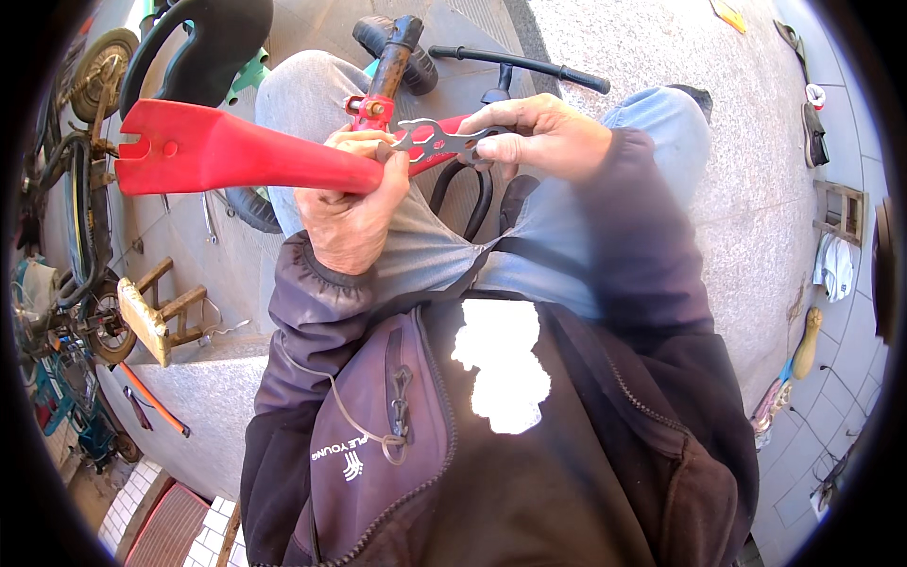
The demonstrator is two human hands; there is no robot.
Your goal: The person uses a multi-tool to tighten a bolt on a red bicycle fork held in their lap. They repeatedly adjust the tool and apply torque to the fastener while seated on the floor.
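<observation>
Here, left fingers (362,142) grip a glossy red fork (246,151); right fingers (505,111) pinch a flat grey notched wrench (453,144).

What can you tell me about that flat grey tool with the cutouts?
The flat tool looks like thin metal, grey, with curved edges, cut-out holes and an open notch at its left end. It lies roughly crosswise, its right end pinched by the right hand. Its left end is beside the left hand's fingertips; contact there is unclear.
</observation>
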